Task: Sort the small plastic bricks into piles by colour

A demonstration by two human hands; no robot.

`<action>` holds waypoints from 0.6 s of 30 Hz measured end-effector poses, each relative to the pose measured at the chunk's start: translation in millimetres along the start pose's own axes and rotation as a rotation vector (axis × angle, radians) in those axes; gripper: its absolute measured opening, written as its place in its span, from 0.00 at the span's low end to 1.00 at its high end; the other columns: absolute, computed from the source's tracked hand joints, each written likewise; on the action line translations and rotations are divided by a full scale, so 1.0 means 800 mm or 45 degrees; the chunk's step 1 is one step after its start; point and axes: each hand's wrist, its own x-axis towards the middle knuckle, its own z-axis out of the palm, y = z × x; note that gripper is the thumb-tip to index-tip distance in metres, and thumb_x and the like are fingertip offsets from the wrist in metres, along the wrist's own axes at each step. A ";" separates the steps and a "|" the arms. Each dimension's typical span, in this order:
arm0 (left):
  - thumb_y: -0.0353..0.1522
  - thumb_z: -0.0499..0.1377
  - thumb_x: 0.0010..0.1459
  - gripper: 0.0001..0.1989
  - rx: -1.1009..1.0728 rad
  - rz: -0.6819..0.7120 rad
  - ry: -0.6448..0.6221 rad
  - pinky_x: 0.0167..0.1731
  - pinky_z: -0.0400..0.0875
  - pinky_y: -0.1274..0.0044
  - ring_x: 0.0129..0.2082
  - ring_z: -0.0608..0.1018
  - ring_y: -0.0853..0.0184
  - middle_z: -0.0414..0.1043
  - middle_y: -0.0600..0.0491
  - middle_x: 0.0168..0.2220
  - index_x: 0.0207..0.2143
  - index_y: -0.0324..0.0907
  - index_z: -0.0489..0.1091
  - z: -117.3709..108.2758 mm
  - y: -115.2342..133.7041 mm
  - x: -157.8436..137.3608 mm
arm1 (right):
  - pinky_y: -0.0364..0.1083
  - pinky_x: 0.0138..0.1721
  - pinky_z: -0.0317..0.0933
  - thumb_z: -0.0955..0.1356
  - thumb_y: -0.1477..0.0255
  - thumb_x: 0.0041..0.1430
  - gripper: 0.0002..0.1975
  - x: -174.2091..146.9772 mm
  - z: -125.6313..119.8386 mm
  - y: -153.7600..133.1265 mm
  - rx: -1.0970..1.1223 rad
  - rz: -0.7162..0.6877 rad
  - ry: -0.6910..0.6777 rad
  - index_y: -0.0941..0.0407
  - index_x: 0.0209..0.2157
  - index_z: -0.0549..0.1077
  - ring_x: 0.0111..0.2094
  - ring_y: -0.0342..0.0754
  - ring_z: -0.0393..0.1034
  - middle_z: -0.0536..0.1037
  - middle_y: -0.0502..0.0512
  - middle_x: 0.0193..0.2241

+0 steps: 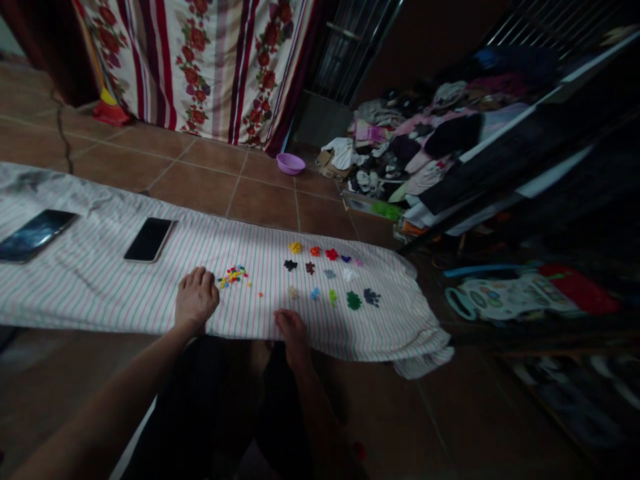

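My left hand (197,297) rests on the striped cloth with its fingers curled in, just left of a loose pile of mixed-colour small pieces (233,275). Nothing shows in it. By the near edge of the cloth is my right hand (294,331), thumb and fingers drawn together; whatever they may pinch is too small to tell. A single orange piece (261,295) lies between the hands. Beyond the right hand, pieces sit in small heaps by colour, in three rows, among them a yellow heap (295,247), a black heap (290,265) and a dark green heap (353,301).
A striped cloth (200,227) covers the long low surface. A phone (149,239) and a tablet-like device (35,235) lie on its left part. On the tiled floor beyond stand a purple basin (291,163) and a heap of clothes (400,133). A floral curtain (200,67) hangs behind.
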 end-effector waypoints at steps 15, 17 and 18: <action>0.32 0.48 0.61 0.13 -0.018 -0.037 -0.036 0.52 0.63 0.59 0.55 0.70 0.51 0.70 0.39 0.53 0.42 0.41 0.69 -0.006 0.004 0.001 | 0.45 0.27 0.66 0.75 0.54 0.37 0.24 0.033 -0.172 -0.055 -0.362 -0.208 0.539 0.56 0.33 0.77 0.24 0.45 0.70 0.77 0.50 0.23; 0.32 0.48 0.60 0.13 -0.011 -0.024 -0.019 0.53 0.62 0.59 0.55 0.70 0.51 0.71 0.39 0.53 0.43 0.42 0.69 -0.006 0.004 0.001 | 0.45 0.27 0.65 0.73 0.54 0.40 0.23 0.042 -0.186 -0.063 -0.416 -0.241 0.585 0.55 0.35 0.76 0.25 0.46 0.70 0.76 0.49 0.23; 0.32 0.48 0.60 0.13 -0.006 -0.018 -0.016 0.53 0.62 0.59 0.55 0.70 0.51 0.71 0.39 0.53 0.43 0.42 0.69 -0.006 0.004 0.000 | 0.45 0.27 0.65 0.72 0.54 0.41 0.23 0.046 -0.190 -0.066 -0.416 -0.255 0.600 0.55 0.36 0.76 0.25 0.46 0.70 0.76 0.49 0.23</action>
